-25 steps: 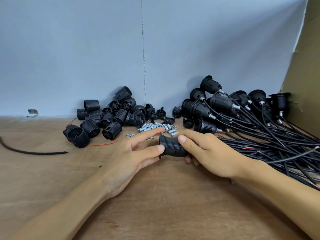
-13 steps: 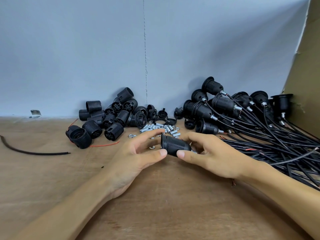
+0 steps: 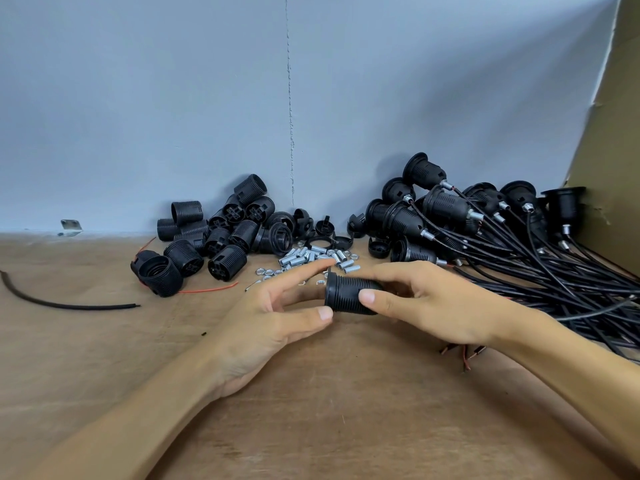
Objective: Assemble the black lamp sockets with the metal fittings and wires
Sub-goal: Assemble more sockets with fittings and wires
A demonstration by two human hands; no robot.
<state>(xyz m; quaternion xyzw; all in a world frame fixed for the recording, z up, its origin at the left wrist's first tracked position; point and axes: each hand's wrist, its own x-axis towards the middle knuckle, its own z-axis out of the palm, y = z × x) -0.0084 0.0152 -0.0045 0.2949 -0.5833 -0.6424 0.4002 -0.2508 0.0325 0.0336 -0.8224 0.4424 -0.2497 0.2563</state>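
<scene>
Head view: socket [image 3: 343,295] within right hand [image 3: 433,306]

About a dozen loose ribbed black plastic socket shells [image 3: 227,263] are heaped at the far left of centre; overlap prevents an exact tally. One ribbed black flanged socket [image 3: 346,296] is apart from the heap, near the middle. Just right of the heap are about five small black domed caps [image 3: 356,225] and two black plastic rings [image 3: 318,241]. At the far right at least nine wired black sockets [image 3: 450,206] show, their black cables [image 3: 554,282] too tangled to count. Short silver threaded metal tubes [image 3: 294,259] number roughly twenty, and silver nuts [image 3: 263,271] about ten. One cut black cable piece [image 3: 69,304], one thin red wire [image 3: 207,290] and one small metal bracket [image 3: 71,225] lie at the left.
</scene>
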